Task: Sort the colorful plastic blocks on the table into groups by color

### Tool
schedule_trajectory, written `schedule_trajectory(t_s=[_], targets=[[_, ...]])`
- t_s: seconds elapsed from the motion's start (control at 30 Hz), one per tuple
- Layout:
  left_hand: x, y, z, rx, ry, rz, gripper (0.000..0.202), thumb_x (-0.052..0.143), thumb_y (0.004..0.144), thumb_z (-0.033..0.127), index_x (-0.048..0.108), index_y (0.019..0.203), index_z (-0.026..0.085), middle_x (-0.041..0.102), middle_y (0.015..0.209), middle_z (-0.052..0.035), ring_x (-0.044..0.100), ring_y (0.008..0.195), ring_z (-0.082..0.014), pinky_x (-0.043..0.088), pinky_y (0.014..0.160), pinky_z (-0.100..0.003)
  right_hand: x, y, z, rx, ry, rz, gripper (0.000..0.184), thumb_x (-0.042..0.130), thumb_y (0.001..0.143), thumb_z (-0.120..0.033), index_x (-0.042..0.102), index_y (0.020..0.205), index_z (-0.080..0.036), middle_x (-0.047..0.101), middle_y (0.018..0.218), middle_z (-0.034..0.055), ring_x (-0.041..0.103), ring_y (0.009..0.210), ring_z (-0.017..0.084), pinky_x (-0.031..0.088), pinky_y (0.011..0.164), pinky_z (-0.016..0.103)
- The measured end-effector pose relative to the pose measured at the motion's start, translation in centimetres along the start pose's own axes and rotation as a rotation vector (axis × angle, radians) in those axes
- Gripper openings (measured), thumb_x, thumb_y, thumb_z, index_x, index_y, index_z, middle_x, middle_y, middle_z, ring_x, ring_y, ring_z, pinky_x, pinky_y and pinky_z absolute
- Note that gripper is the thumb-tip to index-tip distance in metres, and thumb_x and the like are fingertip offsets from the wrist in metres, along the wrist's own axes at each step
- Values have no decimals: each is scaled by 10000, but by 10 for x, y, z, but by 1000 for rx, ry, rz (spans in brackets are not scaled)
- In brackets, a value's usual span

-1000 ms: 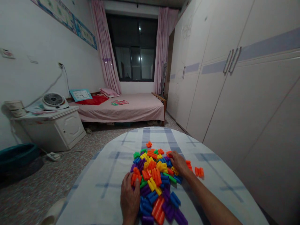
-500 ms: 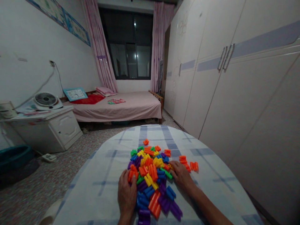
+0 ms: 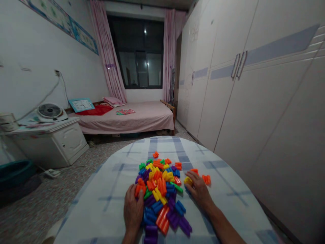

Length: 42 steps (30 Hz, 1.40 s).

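Observation:
A heap of ribbed plastic building blocks (image 3: 157, 195) in orange, yellow, blue, purple and green lies on the table. At the heap's left edge rests my left hand (image 3: 133, 206), its thumb and fingers apart, touching an orange block (image 3: 140, 188). Right of the heap, my right hand (image 3: 199, 191) pinches a yellow block (image 3: 188, 180) between thumb and fingers, low over the cloth. Beyond that hand's fingers sits a partly covered orange block (image 3: 194, 170), with another orange block (image 3: 207, 180) to its right. Something blue shows under the right hand, mostly hidden.
The round table has a white cloth with blue checks (image 3: 101, 189). Behind it stand a bed (image 3: 147, 117) and a window (image 3: 142, 54). A wardrobe (image 3: 266, 112) fills the right side. On the left, a fan (image 3: 50, 111) sits on a low cabinet (image 3: 63, 139).
My right hand has moved right, away from the heap, with the yellow block between its fingers. My left hand stays by the orange block. The view has shifted slightly.

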<state>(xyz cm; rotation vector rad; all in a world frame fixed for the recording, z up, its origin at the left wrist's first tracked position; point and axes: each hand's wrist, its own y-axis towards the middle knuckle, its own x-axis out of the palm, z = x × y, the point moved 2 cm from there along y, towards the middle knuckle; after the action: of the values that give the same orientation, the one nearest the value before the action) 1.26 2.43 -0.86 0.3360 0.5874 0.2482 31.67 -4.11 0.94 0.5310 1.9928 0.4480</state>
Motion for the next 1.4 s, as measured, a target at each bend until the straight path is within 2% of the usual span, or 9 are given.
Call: schedule_trajectory(t_s=[0.2, 0.33, 0.53, 0.67, 0.87, 1.0, 1.23, 1.33, 1.4], targets=[[-5, 1, 10, 13, 26, -24, 409, 384, 836, 436, 564, 1070, 152, 553, 1175, -134, 493, 1147, -255, 385, 1023, -425, -20, 1, 18, 239, -181, 280, 336, 395, 852, -277, 592, 1106, -182, 596, 1167, 110, 463, 1167, 261, 341, 989, 460], [-5, 1, 8, 18, 22, -18, 385, 398, 832, 433, 559, 1058, 166, 551, 1172, -121, 486, 1149, -248, 376, 1030, -415, -17, -2, 28, 317, -155, 225, 388, 443, 837, -363, 558, 1162, -185, 571, 1188, 119, 477, 1145, 266, 381, 951, 452], [-4, 2, 6, 24, 30, -29, 390, 395, 832, 436, 556, 1053, 159, 556, 1164, -124, 493, 1139, -251, 377, 1026, -411, -3, -2, 13, 45, -38, 23, 558, 559, 774, -454, 510, 1261, -186, 496, 1328, 124, 398, 1268, 270, 341, 1023, 456], [-4, 2, 5, 24, 32, -36, 389, 398, 834, 431, 551, 1068, 160, 554, 1165, -122, 485, 1150, -251, 370, 1031, -412, -1, -3, 12, 2, -46, -16, 540, 595, 756, -439, 544, 1242, -209, 496, 1346, 114, 371, 1296, 282, 317, 1042, 485], [-4, 1, 5, 19, 23, -19, 373, 398, 832, 428, 553, 1055, 173, 549, 1168, -113, 485, 1148, -251, 370, 1034, -418, -9, 0, 39, 238, -15, 140, 384, 458, 842, -385, 614, 1145, -208, 571, 1235, 88, 479, 1192, 234, 384, 1003, 432], [-4, 1, 6, 17, 28, -25, 377, 396, 831, 434, 551, 1058, 177, 550, 1167, -114, 490, 1144, -249, 378, 1028, -410, -11, -1, 46, 249, -42, 138, 400, 458, 837, -370, 601, 1173, -208, 572, 1222, 78, 509, 1145, 218, 397, 988, 402], [-5, 1, 6, 13, 34, -19, 387, 398, 832, 436, 556, 1068, 172, 552, 1179, -114, 495, 1143, -248, 386, 1018, -402, -19, 0, 33, 276, -270, 183, 382, 420, 875, -335, 578, 1196, -201, 519, 1281, 118, 437, 1206, 270, 385, 947, 446], [-4, 1, 6, 19, 42, -27, 414, 390, 838, 440, 557, 1081, 150, 550, 1183, -133, 490, 1151, -253, 382, 1022, -406, -26, 2, 19, 243, -276, 243, 353, 403, 887, -339, 610, 1129, -186, 585, 1173, 119, 524, 1084, 244, 411, 889, 381], [-4, 1, 6, 19, 42, -25, 420, 389, 840, 440, 556, 1085, 142, 545, 1190, -139, 484, 1159, -256, 376, 1028, -407, -25, 2, 10, 250, -233, 203, 332, 388, 894, -337, 641, 1051, -190, 655, 1015, 94, 594, 919, 207, 436, 786, 312]])
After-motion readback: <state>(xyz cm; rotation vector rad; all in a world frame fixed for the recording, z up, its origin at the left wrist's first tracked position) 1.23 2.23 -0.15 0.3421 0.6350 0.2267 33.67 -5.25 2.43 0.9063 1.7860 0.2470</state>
